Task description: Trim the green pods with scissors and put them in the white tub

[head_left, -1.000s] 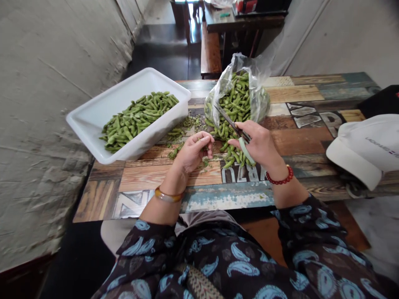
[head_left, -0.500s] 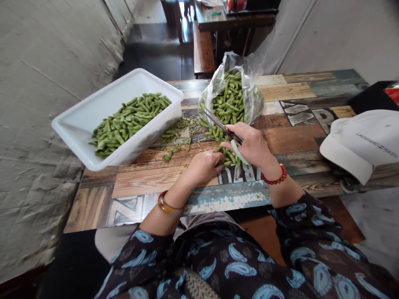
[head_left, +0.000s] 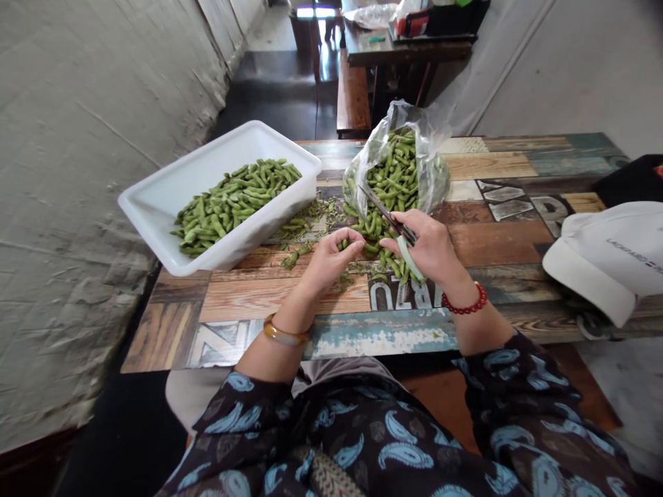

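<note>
1. The left hand (head_left: 331,261) is lifted off the loose pods where it dipped half a second ago, and now sits up and to the left, near the center of the frame. Its fingers are curled nearly closed, thumb against fingertips, around green edamame (head_left: 342,244).
2. The right hand (head_left: 429,247), right of center, still grips the scissors (head_left: 408,257). Its fingers are wrapped around the pale green handles, and the blades point up and left over the pods near the bag mouth.
3. The white plastic tub (head_left: 228,254), left of center, holds a heap of edamame pods (head_left: 222,207). It appears farther right in the frame than before, as the whole view has shifted.
4. The clear plastic bag (head_left: 432,176), upper center, is open, with pods spilling from it onto the tabletop (head_left: 253,295). Green trimmings (head_left: 324,210) lie between tub and bag.
5. The white cap (head_left: 595,259) at the right edge has dark lettering that seems to start "LACK"; the rest is hard to read.
6. Big printed letters mark the tabletop: "RZU" below the loose pods, partly covered, and a "P" toward the right.
</note>
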Available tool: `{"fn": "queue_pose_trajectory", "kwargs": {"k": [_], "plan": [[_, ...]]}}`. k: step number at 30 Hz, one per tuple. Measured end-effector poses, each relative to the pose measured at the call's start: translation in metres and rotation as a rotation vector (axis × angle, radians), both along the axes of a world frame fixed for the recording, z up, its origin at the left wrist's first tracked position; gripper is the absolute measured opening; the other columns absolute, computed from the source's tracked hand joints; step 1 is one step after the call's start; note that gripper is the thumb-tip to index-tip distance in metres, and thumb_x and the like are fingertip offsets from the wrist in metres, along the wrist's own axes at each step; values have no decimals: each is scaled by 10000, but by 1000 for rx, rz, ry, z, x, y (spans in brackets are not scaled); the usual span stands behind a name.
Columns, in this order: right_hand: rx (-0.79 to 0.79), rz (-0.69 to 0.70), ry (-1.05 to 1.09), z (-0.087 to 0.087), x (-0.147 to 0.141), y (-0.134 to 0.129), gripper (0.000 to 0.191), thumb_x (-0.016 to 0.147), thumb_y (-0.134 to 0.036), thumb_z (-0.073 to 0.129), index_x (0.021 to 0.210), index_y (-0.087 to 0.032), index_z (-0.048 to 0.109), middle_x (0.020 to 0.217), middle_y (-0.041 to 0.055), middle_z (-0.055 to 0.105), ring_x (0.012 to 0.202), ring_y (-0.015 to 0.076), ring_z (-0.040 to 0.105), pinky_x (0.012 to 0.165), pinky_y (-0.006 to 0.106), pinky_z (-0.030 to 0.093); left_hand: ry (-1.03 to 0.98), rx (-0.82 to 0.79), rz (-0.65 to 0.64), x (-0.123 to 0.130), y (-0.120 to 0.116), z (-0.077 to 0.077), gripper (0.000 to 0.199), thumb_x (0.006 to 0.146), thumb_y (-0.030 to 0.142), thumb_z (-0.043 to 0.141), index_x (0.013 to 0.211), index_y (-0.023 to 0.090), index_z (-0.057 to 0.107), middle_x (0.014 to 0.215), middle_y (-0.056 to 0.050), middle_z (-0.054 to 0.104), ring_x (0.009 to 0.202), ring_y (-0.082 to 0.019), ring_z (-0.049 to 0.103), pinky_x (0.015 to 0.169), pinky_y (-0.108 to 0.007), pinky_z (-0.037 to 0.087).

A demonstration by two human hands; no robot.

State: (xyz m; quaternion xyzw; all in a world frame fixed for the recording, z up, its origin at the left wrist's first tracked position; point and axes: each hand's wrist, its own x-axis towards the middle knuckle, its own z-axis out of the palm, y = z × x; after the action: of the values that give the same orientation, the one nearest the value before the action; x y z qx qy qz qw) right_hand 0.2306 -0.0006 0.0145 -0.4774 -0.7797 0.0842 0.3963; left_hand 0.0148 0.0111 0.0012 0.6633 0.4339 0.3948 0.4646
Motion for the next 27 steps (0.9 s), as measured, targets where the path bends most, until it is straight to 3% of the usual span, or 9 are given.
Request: {"fn": "queue_pose_trajectory", "kwargs": {"k": [4,9,12,16,18,21,24,27], "plan": [[-6,-17,37,1,0,0,404,880,-474,688,1175,-199,675,991,95,726,913,259,678,861,417,552,278,209,97,7,3,-9,121,877,226,600,865,165,704,857,-51,697,827,-178,628,775,-285,466],[-16,5,0,0,-2,0,371,881,-433,695,1169,-201,669,1001,97,715,929,262,670,853,411,549,726,313,12,15,-1,-8,249,920,240,560,1091,228,741,1013,-85,705,853,-199,660,690,-283,450],[-49,32,-47,-1,-2,-1,360,874,-407,708,1160,-192,670,989,96,696,896,256,662,811,390,546,796,311,-25,14,-2,-8,231,904,234,572,1063,222,740,1009,-90,693,838,-205,652,658,-282,430],[-94,43,-84,-1,-2,-1,354,851,-380,738,1155,-211,671,974,80,676,880,248,655,773,363,536,478,247,1,5,3,-6,109,855,266,648,861,174,708,888,-62,687,798,-181,610,700,-275,432],[-94,43,-83,0,-1,-1,368,838,-370,754,1161,-215,668,978,77,672,875,243,650,763,355,532,227,143,34,-2,4,-3,155,850,310,656,849,159,690,825,-38,673,760,-158,579,698,-262,426],[-104,57,-89,1,0,-2,395,823,-357,771,1172,-206,663,989,78,666,848,232,639,749,349,527,-79,-60,44,-10,5,2,283,862,420,642,928,150,690,684,11,576,599,-108,457,573,-237,346],[-147,107,-97,4,-2,-5,382,831,-330,763,1175,-200,659,1002,77,663,790,208,620,712,336,524,-255,-218,-9,-13,2,5,351,845,486,660,963,156,678,564,61,409,485,-74,281,486,-236,208],[-161,151,-98,7,-4,-7,367,839,-328,754,1170,-205,658,996,74,663,755,195,604,694,333,519,-323,-264,-46,-11,-1,7,324,827,467,683,923,158,661,552,70,362,476,-66,233,475,-239,152]]}}
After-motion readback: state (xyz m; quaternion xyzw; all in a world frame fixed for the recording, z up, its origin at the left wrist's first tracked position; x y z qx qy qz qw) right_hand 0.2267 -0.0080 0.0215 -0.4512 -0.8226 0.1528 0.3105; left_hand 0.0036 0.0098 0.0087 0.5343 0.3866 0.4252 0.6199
